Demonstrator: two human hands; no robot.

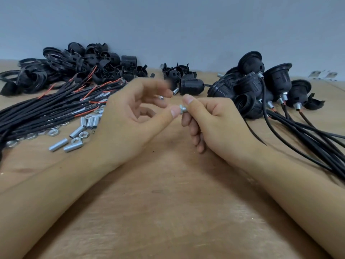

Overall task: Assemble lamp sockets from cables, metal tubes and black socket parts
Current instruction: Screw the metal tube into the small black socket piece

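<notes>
- The right hand (211, 118) grips a short metal tube (183, 109) at the middle of the desk (168, 212), fingers curled round it and the thumb pressing on top; only the tube's near end pokes out toward the left.
- A small hex nut (180, 106) sits on that exposed end of the tube.
- The left hand (130, 116) is next to it at 9 o'clock, fingers loosely spread and blurred; its thumb tip touches the nut. Whether the fingers behind are pinching anything I cannot tell, though a small silvery piece (161, 98) shows near them.
- A thick bundle of black cables (46, 107) with red wire ends lies at 10 o'clock, running off the left edge.
- Loose metal tubes (74, 141) and loose nuts (53, 132) are scattered just below the bundle, beside the left wrist.
- A heap of black socket parts (74, 64) is piled at 11 o'clock, against the grey wall (168, 25).
- A smaller cluster of black caps (177, 71) stands at 12 o'clock, with one threaded socket body (191, 86) lying on its side just beyond the hands.
- Finished sockets (261, 85) are heaped at 2 o'clock, their cables (308, 139) trailing toward 4 o'clock past the right forearm.
- Both forearms rest on the wooden desk, coming in from the bottom corners.
</notes>
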